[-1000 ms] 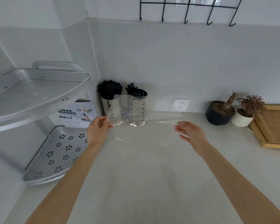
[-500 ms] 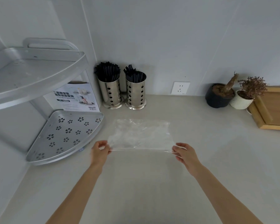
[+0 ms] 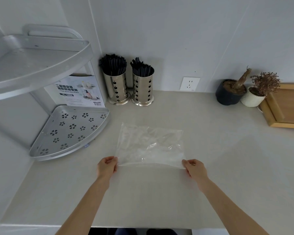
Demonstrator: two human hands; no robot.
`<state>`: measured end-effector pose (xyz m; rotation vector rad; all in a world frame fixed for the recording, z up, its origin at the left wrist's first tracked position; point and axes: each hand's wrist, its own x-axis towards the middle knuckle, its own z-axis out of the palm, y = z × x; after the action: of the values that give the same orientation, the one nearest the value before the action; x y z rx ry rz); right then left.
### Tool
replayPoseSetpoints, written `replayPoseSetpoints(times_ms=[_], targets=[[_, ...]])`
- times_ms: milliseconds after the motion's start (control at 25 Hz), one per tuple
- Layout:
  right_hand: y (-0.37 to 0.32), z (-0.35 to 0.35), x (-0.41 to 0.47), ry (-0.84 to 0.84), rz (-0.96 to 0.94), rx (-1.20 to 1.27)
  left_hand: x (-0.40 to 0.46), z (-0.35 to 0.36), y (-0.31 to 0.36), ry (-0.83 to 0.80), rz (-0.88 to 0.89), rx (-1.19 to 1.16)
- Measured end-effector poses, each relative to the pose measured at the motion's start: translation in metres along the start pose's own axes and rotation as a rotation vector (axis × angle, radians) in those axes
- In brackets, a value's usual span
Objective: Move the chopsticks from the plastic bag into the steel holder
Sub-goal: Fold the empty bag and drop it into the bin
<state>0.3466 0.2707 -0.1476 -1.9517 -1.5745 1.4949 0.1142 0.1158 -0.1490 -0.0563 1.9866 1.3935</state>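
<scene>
Pinched at its two near corners by left hand [image 3: 107, 167] and right hand [image 3: 194, 169], fingers closed on plastic bag [image 3: 150, 146], flat mid-bench. Chopsticks [image 3: 112, 65] upright in steel holders [image 3: 116, 89] at bench's [image 3: 227, 158] back edge.

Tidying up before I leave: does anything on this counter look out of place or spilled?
Nothing spilled or damaged. Only the empty, crinkled plastic bag lies on the counter, pinched at its near corners by the left hand and right hand.

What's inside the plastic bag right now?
Nothing visible: the clear plastic bag looks empty, countertop showing through. Black chopsticks fill both steel holders; their lower ends are hidden.
</scene>
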Motion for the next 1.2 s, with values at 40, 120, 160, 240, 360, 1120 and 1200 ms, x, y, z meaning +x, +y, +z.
replayPoseSetpoints(times_ms=[40, 120, 160, 240, 360, 1120, 1200], targets=[[0.001, -0.001, -0.002, 0.001, -0.005, -0.013, -0.002, 0.0, -0.002, -0.001, 0.0, -0.003], [0.002, -0.001, -0.005, 0.001, -0.016, -0.027, -0.008, 0.0, -0.001, 0.002, 0.004, -0.025], [0.002, -0.001, -0.006, 0.003, -0.014, -0.028, -0.011, 0.0, 0.001, 0.005, 0.001, -0.043], [0.001, -0.001, -0.007, 0.0, 0.008, 0.011, -0.014, 0.003, 0.006, -0.007, -0.026, -0.066], [-0.002, 0.002, -0.008, 0.002, 0.048, 0.123, -0.017, 0.008, 0.013, -0.063, -0.19, -0.248], [-0.021, 0.024, -0.041, -0.109, 0.091, 0.516, -0.029, 0.032, 0.021, -0.269, -0.345, -0.76], [-0.019, 0.028, -0.045, -0.166, 0.086, 0.46, -0.032, 0.037, 0.017, -0.291, -0.387, -0.74]])
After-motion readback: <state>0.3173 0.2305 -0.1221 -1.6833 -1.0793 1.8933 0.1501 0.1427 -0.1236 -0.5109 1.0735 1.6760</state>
